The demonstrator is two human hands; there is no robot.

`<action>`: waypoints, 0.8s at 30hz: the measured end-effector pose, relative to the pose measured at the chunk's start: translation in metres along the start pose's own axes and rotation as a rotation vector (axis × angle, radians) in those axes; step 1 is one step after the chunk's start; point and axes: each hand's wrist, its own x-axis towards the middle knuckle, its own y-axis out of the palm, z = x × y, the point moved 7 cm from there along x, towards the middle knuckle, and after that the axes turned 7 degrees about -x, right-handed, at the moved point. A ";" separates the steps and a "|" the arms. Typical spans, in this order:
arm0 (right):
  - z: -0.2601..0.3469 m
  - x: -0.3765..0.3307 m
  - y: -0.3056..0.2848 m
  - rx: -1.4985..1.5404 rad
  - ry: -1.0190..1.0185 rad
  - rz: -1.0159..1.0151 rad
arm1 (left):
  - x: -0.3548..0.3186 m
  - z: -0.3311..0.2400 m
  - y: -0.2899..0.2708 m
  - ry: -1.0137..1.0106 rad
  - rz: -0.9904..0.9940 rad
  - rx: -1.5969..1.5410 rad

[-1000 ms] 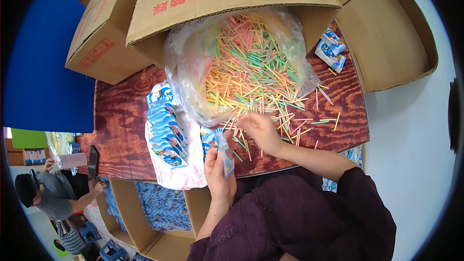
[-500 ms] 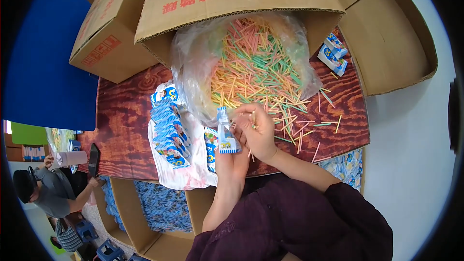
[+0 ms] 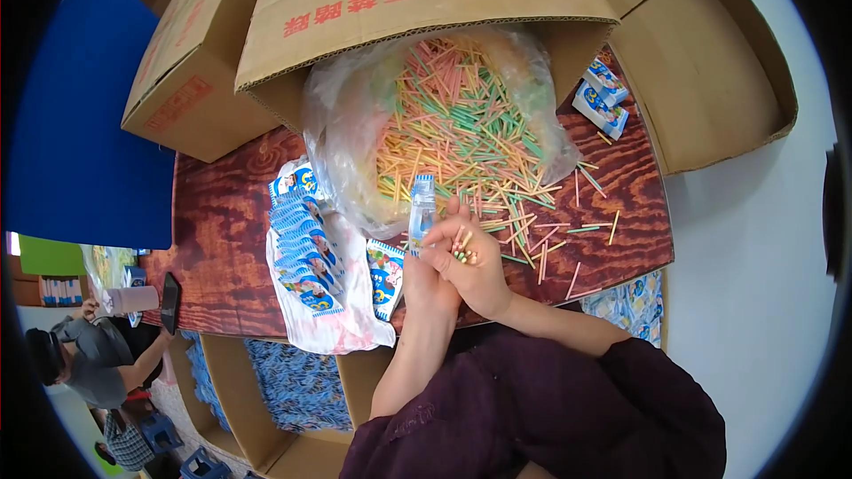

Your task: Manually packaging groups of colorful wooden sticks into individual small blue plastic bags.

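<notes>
My left hand (image 3: 429,291) is closed on a small clear packet (image 3: 422,204) with blue-and-white striped ends. The packet stands up from the fingers, its lower part hidden behind my hands. Pressed close against it, my right hand (image 3: 486,286) is curled round a small bundle of thin coloured sticks (image 3: 463,247), whose ends show between the fingers. Beyond both hands, a large heap of pink, yellow and green sticks (image 3: 470,124) spills from a clear plastic bag (image 3: 342,137). Left of my hands, another blue-and-white packet (image 3: 384,279) lies by a row of overlapping packets (image 3: 306,244) on a white cloth (image 3: 346,330).
The bag lies in the mouth of a cardboard box (image 3: 426,0) on the wood-patterned table (image 3: 222,239). A closed carton (image 3: 191,80) stands left, an open carton (image 3: 710,71) right. Loose packets (image 3: 601,111) lie at the far right. Below are boxes of blue packets (image 3: 297,386). Another person (image 3: 93,364) sits far left.
My right hand has turned over and closed in on the packet, so the stick ends now show. The packet stands slightly farther right and more hidden by my fingers. The view has shifted slightly.
</notes>
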 end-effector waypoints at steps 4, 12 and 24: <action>0.005 -0.014 -0.007 -0.213 -0.283 0.091 | 0.008 -0.001 -0.010 0.003 0.274 -0.012; -0.038 -0.021 -0.031 -0.089 0.033 0.270 | -0.025 -0.065 -0.031 0.546 0.279 0.434; -0.047 -0.029 -0.024 -0.330 -0.150 0.484 | -0.057 -0.066 -0.022 0.596 0.338 0.536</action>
